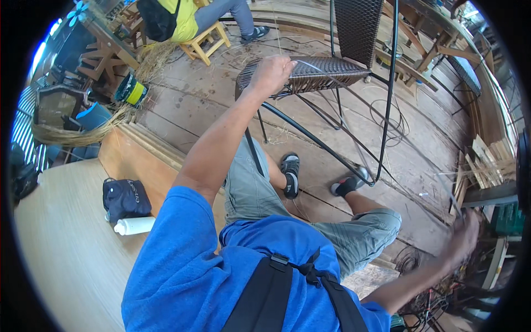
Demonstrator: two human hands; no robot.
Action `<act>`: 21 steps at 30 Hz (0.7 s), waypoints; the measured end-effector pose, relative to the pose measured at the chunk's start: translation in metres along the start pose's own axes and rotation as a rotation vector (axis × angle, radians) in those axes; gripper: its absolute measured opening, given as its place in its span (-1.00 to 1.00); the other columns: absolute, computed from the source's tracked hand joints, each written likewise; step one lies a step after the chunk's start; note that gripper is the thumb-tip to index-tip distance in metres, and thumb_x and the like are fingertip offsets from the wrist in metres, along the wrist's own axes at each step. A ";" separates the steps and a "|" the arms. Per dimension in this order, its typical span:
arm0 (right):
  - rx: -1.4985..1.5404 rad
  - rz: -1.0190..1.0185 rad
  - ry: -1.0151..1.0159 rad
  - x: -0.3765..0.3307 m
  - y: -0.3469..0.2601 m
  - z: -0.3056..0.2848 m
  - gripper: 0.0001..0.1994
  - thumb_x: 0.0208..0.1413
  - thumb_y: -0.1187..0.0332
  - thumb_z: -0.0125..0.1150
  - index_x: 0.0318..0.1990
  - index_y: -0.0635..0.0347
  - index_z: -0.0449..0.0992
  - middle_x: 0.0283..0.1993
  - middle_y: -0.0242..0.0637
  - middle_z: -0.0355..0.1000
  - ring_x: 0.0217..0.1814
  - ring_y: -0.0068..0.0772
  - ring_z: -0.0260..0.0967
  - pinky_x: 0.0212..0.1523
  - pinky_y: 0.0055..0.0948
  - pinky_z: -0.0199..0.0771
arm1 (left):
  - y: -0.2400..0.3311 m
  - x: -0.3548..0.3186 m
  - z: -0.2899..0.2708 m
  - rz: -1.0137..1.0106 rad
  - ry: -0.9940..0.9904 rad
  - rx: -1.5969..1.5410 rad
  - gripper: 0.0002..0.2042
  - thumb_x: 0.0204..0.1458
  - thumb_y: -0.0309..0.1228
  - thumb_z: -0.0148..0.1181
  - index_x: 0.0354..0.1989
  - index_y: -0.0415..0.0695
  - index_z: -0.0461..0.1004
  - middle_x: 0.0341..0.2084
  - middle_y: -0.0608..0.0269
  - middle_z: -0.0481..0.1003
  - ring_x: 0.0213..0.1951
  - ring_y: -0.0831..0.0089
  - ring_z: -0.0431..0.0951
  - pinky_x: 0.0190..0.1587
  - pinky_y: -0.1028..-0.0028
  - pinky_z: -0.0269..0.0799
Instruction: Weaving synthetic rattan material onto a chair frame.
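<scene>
A chair with a dark brown woven seat (pixel 326 67) and a black metal frame (pixel 389 105) stands tilted in front of me. My left hand (pixel 271 76) is at the seat's near left edge, its fingers pinched around a thin, flat weaving strand (pixel 314 66). This strand crosses the seat and runs down to the right. Far out at the right, my right hand (pixel 464 237) is blurred, its fingers curled around the strand's other stretch. Its exact grip is hard to make out.
A bench board (pixel 66 238) at left holds a dark pouch (pixel 127 198) and a white bottle (pixel 135 226). Behind are a bucket (pixel 131 90), a blue container (pixel 95 117) and a seated person (pixel 182 19) on a wooden stool (pixel 206 43). Loose strands (pixel 394 119) lie on the plank floor.
</scene>
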State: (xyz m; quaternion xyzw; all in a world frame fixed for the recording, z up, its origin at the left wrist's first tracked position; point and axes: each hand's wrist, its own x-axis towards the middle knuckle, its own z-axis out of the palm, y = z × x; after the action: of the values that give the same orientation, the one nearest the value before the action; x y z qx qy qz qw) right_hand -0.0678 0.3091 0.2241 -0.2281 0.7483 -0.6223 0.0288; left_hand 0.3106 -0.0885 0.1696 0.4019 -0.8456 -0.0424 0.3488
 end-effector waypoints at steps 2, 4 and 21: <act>-0.073 -0.130 -0.019 0.035 0.083 0.043 -0.62 0.18 0.21 0.02 0.01 0.33 0.37 -0.12 -0.26 0.37 -0.12 -0.48 0.32 -0.08 -0.42 0.37 | 0.002 0.000 0.001 -0.035 0.000 0.043 -0.74 0.04 -0.30 -0.02 -0.53 -0.25 0.43 -0.52 -0.11 0.44 -0.38 -0.05 0.46 -0.31 0.12 0.34; -0.435 -0.388 0.104 0.007 0.055 0.101 -0.66 0.22 0.30 -0.08 0.04 0.35 0.33 0.01 -0.15 0.35 0.04 -0.41 0.29 0.03 -0.40 0.31 | 0.002 0.001 0.001 -0.018 -0.001 0.047 -0.74 0.03 -0.31 -0.02 -0.53 -0.25 0.44 -0.52 -0.11 0.45 -0.39 -0.05 0.46 -0.31 0.11 0.34; 0.021 0.141 -1.504 -0.152 -0.013 0.375 -0.48 0.07 -0.06 0.03 -0.31 0.36 0.49 -0.44 -0.18 0.45 -0.38 -0.40 0.34 -0.29 -0.38 0.33 | 0.012 -0.009 -0.013 -0.219 -0.098 0.088 -0.70 0.05 -0.28 -0.03 -0.56 -0.29 0.36 -0.60 -0.13 0.37 -0.47 -0.06 0.40 -0.42 0.20 0.26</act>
State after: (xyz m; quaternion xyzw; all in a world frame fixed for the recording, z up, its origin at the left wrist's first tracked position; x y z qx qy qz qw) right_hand 0.1943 0.0205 0.1160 -0.5427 0.5339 -0.3028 0.5734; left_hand 0.3144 -0.0716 0.1789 0.5040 -0.8138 -0.0626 0.2823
